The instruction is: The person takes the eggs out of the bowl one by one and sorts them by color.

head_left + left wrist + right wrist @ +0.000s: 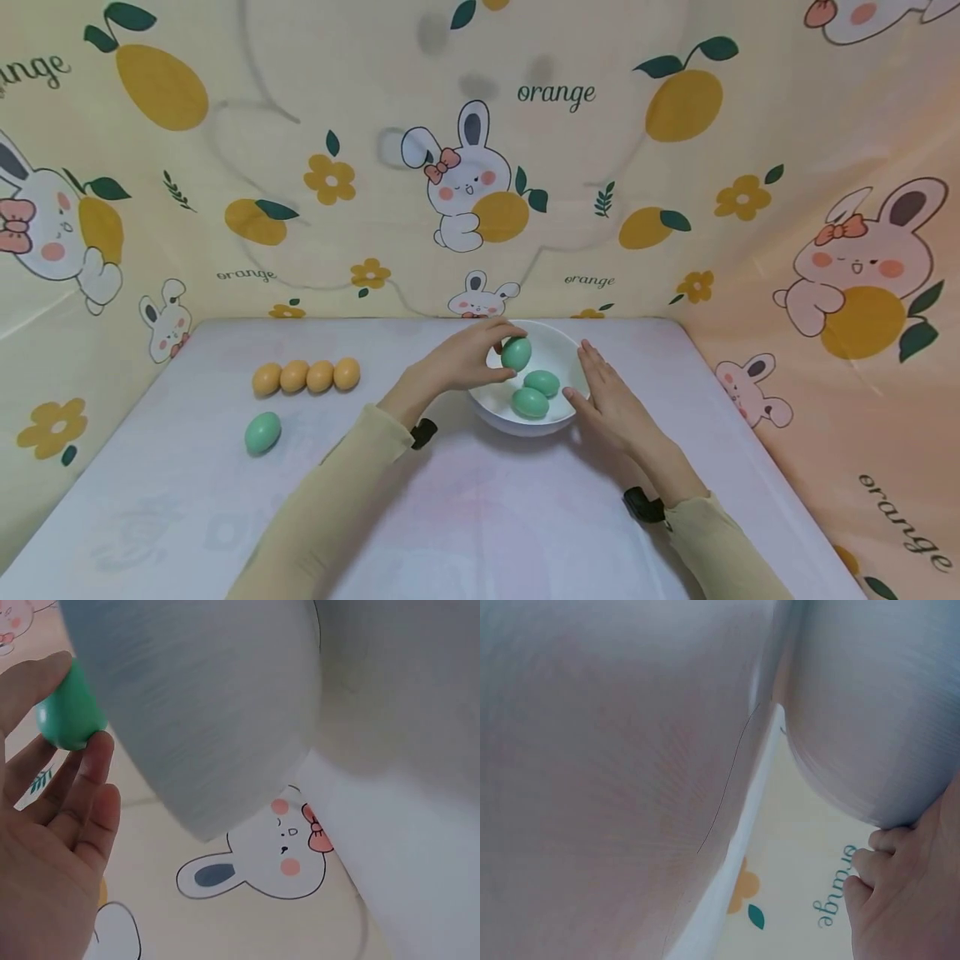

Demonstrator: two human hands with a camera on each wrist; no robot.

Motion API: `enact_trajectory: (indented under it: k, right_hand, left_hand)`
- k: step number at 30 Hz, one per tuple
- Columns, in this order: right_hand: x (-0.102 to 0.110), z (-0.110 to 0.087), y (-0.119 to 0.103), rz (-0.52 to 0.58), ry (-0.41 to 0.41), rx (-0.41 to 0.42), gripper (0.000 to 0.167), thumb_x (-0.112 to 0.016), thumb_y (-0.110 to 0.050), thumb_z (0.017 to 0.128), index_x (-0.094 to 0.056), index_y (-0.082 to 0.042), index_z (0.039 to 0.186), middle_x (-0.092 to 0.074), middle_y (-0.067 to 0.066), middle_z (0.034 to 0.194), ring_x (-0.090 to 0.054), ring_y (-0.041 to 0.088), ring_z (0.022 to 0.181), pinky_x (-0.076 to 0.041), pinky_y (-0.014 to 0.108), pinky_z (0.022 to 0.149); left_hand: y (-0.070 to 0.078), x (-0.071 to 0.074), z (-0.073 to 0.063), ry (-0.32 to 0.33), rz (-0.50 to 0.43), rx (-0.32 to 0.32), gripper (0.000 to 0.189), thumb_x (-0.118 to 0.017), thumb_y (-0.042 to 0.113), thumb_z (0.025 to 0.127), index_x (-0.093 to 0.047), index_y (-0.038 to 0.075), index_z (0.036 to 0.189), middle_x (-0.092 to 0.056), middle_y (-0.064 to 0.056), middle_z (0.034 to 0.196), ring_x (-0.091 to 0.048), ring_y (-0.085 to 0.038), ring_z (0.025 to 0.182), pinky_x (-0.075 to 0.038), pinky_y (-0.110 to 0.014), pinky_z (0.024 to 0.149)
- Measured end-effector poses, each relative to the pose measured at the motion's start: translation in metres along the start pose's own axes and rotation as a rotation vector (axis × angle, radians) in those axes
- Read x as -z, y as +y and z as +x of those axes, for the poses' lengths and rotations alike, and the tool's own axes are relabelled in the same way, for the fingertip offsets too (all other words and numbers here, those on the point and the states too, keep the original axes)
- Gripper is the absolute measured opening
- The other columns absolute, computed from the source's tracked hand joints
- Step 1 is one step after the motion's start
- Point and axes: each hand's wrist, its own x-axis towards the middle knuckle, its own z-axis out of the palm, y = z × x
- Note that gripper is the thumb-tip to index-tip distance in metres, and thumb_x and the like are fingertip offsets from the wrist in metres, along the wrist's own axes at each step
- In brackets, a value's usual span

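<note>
Over the left side of a white bowl (517, 427), my left hand (468, 357) pinches a green egg (516, 354) between thumb and fingertips. The left wrist view shows the same egg (71, 712) in the fingers, beside the bowl's outer wall (202, 720). Two more green eggs, one (542, 383) behind the other (530, 403), lie inside the bowl. My right hand (611, 400) rests with straight fingers against the bowl's right rim. In the right wrist view its curved outer wall (877, 712) meets the fingers of that hand (907, 885).
On the left of the white table (187, 508), several orange-yellow eggs (307, 377) lie in a row. A single green egg (263, 433) lies in front of them. A printed cloth with rabbits and oranges (330, 67) hangs behind and at both sides.
</note>
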Motion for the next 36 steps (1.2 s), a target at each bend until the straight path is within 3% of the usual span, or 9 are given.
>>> enact_trajectory:
  k: [9, 18, 27, 36]
  right_hand:
    - [0.001, 0.000, -0.002, 0.001, 0.003, 0.005, 0.086, -0.044, -0.055, 0.107, -0.013, 0.001, 0.165, -0.008, 0.016, 0.174, -0.012, 0.039, 0.159, -0.017, 0.058, 0.126]
    - [0.002, 0.001, -0.001, 0.006, 0.006, 0.009, 0.086, -0.043, -0.054, 0.108, -0.012, 0.002, 0.165, -0.008, 0.017, 0.173, -0.013, 0.042, 0.158, -0.018, 0.060, 0.125]
    - [0.001, -0.001, 0.000, 0.009, 0.013, 0.011, 0.085, -0.044, -0.053, 0.108, -0.012, 0.003, 0.164, -0.008, 0.018, 0.173, -0.012, 0.042, 0.158, -0.018, 0.060, 0.125]
    - [0.000, 0.001, 0.000, 0.011, 0.007, 0.006, 0.085, -0.044, -0.053, 0.108, -0.012, 0.002, 0.165, -0.008, 0.018, 0.173, -0.012, 0.042, 0.158, -0.017, 0.060, 0.125]
  left_hand:
    - [-0.001, 0.006, -0.028, 0.092, -0.070, -0.020, 0.059, -0.084, 0.020, 0.089, -0.060, 0.007, 0.141, -0.056, -0.009, 0.140, -0.063, -0.020, 0.104, -0.054, -0.036, 0.096]
    - [-0.008, 0.009, -0.059, 0.152, -0.066, -0.010, 0.060, -0.086, 0.020, 0.087, -0.061, 0.006, 0.140, -0.059, -0.007, 0.136, -0.062, -0.018, 0.106, -0.054, -0.036, 0.097]
    - [-0.016, 0.018, -0.091, 0.179, -0.047, -0.021, 0.058, -0.087, 0.018, 0.085, -0.063, 0.005, 0.136, -0.061, -0.007, 0.130, -0.062, -0.019, 0.105, -0.056, -0.037, 0.095]
    - [-0.026, 0.029, -0.121, 0.135, -0.004, 0.051, 0.057, -0.086, 0.020, 0.087, -0.062, 0.006, 0.137, -0.061, -0.005, 0.132, -0.062, -0.019, 0.106, -0.057, -0.040, 0.092]
